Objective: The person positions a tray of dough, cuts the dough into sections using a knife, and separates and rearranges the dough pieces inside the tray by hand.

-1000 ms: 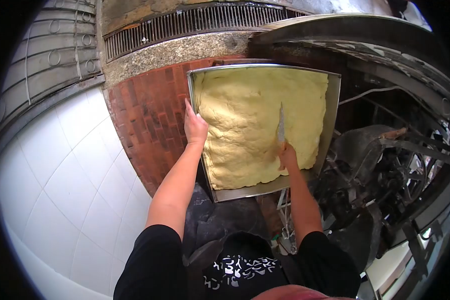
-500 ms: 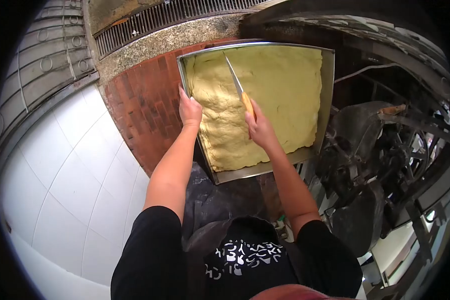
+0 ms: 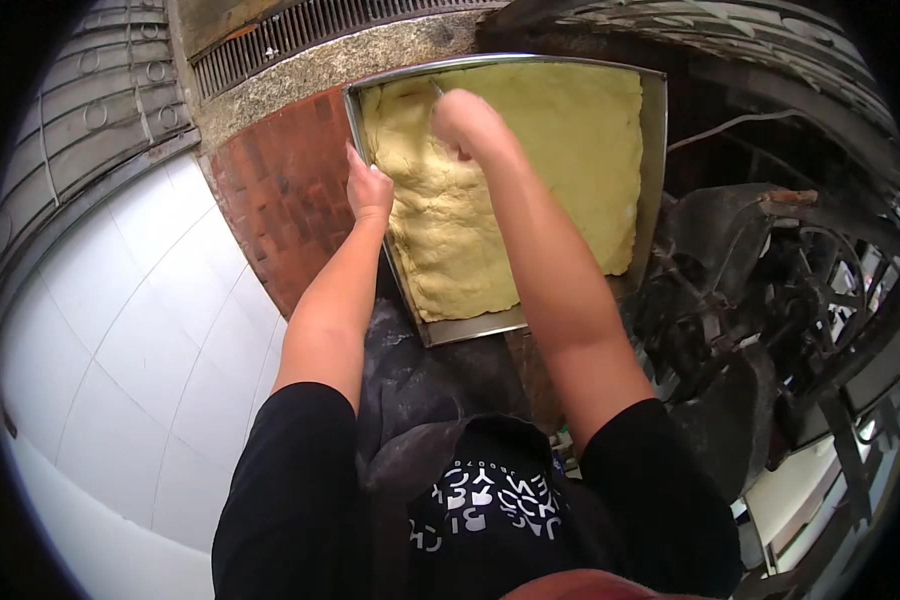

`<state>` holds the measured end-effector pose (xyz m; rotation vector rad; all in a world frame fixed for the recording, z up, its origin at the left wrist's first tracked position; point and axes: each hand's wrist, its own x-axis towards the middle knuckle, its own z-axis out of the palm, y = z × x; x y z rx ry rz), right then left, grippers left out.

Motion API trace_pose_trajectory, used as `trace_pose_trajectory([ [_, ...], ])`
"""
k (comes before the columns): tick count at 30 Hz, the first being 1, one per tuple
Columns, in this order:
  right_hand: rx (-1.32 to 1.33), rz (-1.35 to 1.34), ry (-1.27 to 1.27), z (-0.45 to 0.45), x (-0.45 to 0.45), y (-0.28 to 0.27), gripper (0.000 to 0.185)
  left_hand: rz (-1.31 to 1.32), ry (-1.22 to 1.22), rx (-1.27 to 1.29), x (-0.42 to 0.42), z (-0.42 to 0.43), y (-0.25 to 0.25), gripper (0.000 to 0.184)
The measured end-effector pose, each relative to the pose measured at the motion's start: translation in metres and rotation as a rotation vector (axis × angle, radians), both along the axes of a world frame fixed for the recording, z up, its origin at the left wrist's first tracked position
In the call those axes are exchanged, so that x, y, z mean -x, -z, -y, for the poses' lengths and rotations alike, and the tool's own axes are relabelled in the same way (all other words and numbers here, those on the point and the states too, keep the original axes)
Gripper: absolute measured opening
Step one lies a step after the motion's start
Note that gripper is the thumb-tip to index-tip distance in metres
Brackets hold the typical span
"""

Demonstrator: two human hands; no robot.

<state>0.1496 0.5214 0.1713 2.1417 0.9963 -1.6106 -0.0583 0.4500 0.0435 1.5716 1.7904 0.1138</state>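
Observation:
A large metal baking tray (image 3: 654, 170) holds a broad yellow slab of dough (image 3: 560, 200), wrinkled on its left part and smoother on the right. My left hand (image 3: 370, 188) is closed on the tray's left wall. Over the far left part of the dough, my right hand (image 3: 467, 125) is closed around a knife. Only a sliver of the knife's blade (image 3: 437, 88) shows past my fingers; the hand hides its wooden handle.
Red brick paving (image 3: 280, 190) and a metal floor grate (image 3: 310, 40) lie beyond and left of the tray. White tiles (image 3: 140, 330) cover the far left. Dark metal machinery (image 3: 730, 290) stands close on the right.
My right hand has moved forward and left with the knife, toward the tray's far edge. My left hand stays on the tray wall. The tray appears slightly higher in view.

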Motion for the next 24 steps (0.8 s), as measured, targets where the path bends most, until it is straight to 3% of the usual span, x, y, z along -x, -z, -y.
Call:
trace_pose_trajectory([
  [2, 0.198, 0.003, -0.02, -0.011, 0.003, 0.009, 0.024, -0.039, 0.019, -0.062, 0.004, 0.002, 0.011, 0.072],
  [4, -0.114, 0.083, 0.086, 0.037, 0.016, 0.012, 0.03, -0.032, 0.031, -0.095, 0.002, 0.006, 0.012, 0.072],
  [6, -0.427, 0.267, 0.149, 0.096, 0.033, 0.071, 0.051, 0.001, 0.01, -0.108, 0.0, 0.003, 0.006, 0.07],
  [9, -0.393, -0.017, 0.534, 0.117, 0.031, 0.052, 0.057, 0.001, 0.012, -0.015, 0.004, 0.003, 0.005, 0.07],
  [10, -0.331, -0.137, 0.694, 0.115, 0.026, 0.043, 0.049, 0.027, 0.038, -0.128, 0.003, 0.003, 0.002, 0.073],
  [13, -0.178, -0.408, 1.013, 0.124, 0.019, 0.043, 0.041, -0.116, 0.22, -0.873, -0.015, -0.002, -0.024, 0.065],
  [15, -0.124, -0.526, 1.115, 0.132, 0.023, 0.049, 0.033, 0.286, 0.391, -0.893, -0.054, -0.018, -0.062, 0.048],
  [17, -0.113, -0.566, 1.132, 0.134, 0.024, 0.055, 0.031, 0.689, 0.53, -0.378, -0.09, -0.033, -0.06, 0.03],
  [19, -0.125, -0.528, 1.073, 0.138, 0.027, 0.061, 0.031, 0.549, 0.7, -0.02, -0.13, -0.052, -0.05, 0.026],
  [22, -0.151, -0.513, 1.098, 0.14, 0.029, 0.06, 0.033, 0.18, 1.095, 0.089, -0.156, -0.057, -0.026, 0.033],
  [24, -0.259, -0.444, 1.005, 0.149, 0.039, 0.07, 0.033, 0.193, 1.157, 0.066, -0.153, -0.045, -0.006, 0.036],
])
